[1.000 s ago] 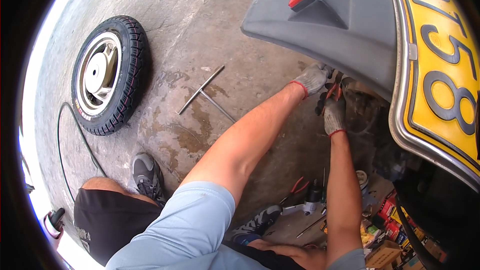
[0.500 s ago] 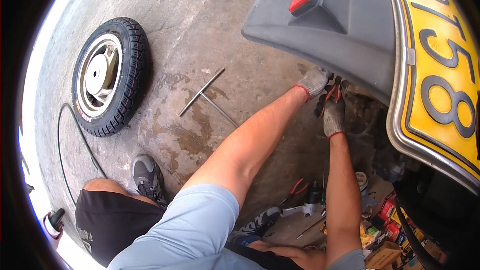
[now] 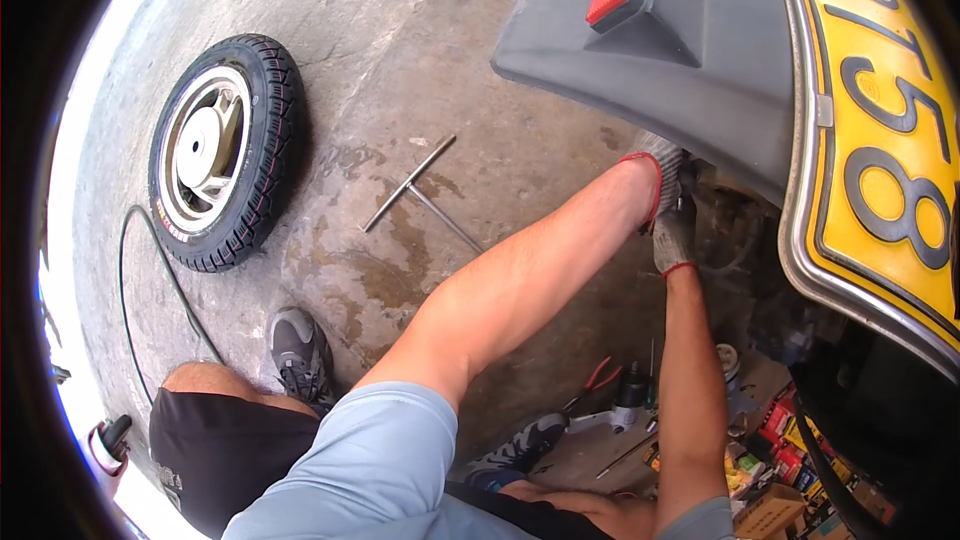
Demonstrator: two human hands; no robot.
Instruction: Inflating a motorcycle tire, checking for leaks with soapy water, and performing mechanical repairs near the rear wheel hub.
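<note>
My left hand (image 3: 660, 168), in a grey knit glove with a red cuff, reaches under the lower edge of a dark grey rear fender (image 3: 690, 70). Its fingers are hidden there. Just below it, my right hand (image 3: 676, 238), gloved alike, appears closed, with its fingertips covered by my left hand and shadow. What it grips is out of sight. The two hands are close together, and I cannot tell whether they touch. Around them the vehicle's underside is dark and hard to make out.
A wheel with a black tyre (image 3: 265, 155) lies at the left, beside a dark hose (image 3: 170, 270). A metal T-handle wrench (image 3: 412, 183) rests mid-floor. Red-handled pliers (image 3: 598, 378), a power tool (image 3: 630, 395) and small boxes (image 3: 770, 510) are near my feet. A yellow plate (image 3: 880, 140) juts at right.
My left hand has moved right and slightly down, farther under the fender and in front of my right hand's fingers. The red-handled pliers seen earlier in my right hand are now hidden.
</note>
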